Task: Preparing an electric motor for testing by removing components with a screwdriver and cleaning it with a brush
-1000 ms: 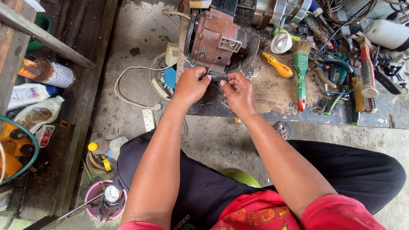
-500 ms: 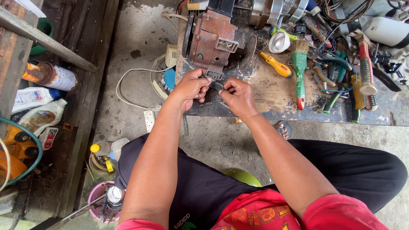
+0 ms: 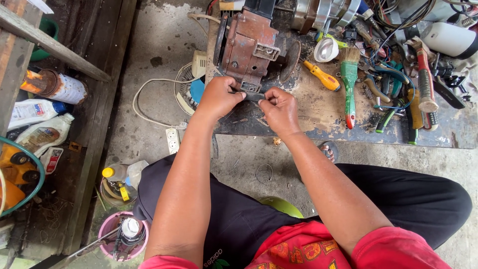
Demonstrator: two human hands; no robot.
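My left hand (image 3: 218, 97): fingers pinched on one end of a small dark metal strip (image 3: 255, 95), held just in front of a rusty reddish engine block (image 3: 249, 47).
My right hand (image 3: 280, 110): fingers pinched on the other end of the same strip, so both my hands hold it between them above the desk (image 3: 308, 112).
Strip: short, flat and dark; I cannot tell whether it touches the engine block.
Desk: low, worn and stained, the engine block standing at its far left.
Right of my hands: a yellow-handled screwdriver (image 3: 322, 76), then a green-handled paintbrush (image 3: 349, 84), then a heap of pliers and tools (image 3: 408, 94).
Floor to my left: a white power strip (image 3: 172, 140) with its cable, and plastic bottles (image 3: 42, 133) near a wooden frame.
My lap: dark trousers, red shirt.
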